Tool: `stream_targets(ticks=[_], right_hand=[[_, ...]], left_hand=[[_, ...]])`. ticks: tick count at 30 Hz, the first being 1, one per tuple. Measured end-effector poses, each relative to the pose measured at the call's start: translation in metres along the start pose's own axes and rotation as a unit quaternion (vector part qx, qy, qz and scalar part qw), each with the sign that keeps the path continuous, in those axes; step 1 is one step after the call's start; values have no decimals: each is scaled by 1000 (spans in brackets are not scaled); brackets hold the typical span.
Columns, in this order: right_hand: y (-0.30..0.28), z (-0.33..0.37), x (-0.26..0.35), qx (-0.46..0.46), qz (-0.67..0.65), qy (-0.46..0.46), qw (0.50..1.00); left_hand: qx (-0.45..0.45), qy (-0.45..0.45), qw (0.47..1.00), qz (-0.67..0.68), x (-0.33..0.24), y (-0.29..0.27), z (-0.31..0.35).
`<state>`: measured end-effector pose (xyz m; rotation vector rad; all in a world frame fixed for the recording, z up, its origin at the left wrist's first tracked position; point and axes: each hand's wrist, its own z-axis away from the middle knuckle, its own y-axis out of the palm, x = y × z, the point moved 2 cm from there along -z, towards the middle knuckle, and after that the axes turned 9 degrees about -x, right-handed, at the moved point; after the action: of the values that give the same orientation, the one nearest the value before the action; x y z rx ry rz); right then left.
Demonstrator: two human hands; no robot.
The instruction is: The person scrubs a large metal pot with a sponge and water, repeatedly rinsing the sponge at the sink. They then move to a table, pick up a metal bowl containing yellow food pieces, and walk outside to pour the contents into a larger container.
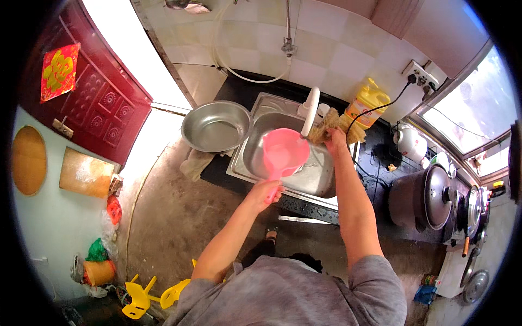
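We hold a pink dipper (284, 156) over the sink (322, 186) with our left hand (265, 195).
It closes round the handle (276, 176), bowl just beyond the grip; our right hand (336, 140) touches a tan cloth (325, 124), whether gripping we cannot tell.

Right hand (336, 138) farther out than left hand (265, 194).
From my remote seat, I see the left fingers curled closed, the left forearm (231, 236) slanting inward; the right forearm (354, 198) runs almost straight forward, its fingers bent (too small for me to judge their grip).
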<state>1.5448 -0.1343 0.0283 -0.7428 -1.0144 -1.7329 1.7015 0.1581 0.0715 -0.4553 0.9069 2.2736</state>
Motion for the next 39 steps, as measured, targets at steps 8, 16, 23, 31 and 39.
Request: stream_targets(ticks=[8,16,23,31,39], right_hand=[[-4,24,27,10,473,-299,829],[-1,34,31,55,643,-288,708],[10,36,27,47,633,-303,711],[-16,47,25,39,689,-244,682],[-94,163,46,55,320,-291,900]], left_hand=[[59,-108,992,32,4,19,-33],[51,-119,992,-11,2,34,-32],[56,-87,994,-33,-3,34,-29],[37,-73,992,-94,6,47,-33],[35,-39,956,-288,17,63,46]])
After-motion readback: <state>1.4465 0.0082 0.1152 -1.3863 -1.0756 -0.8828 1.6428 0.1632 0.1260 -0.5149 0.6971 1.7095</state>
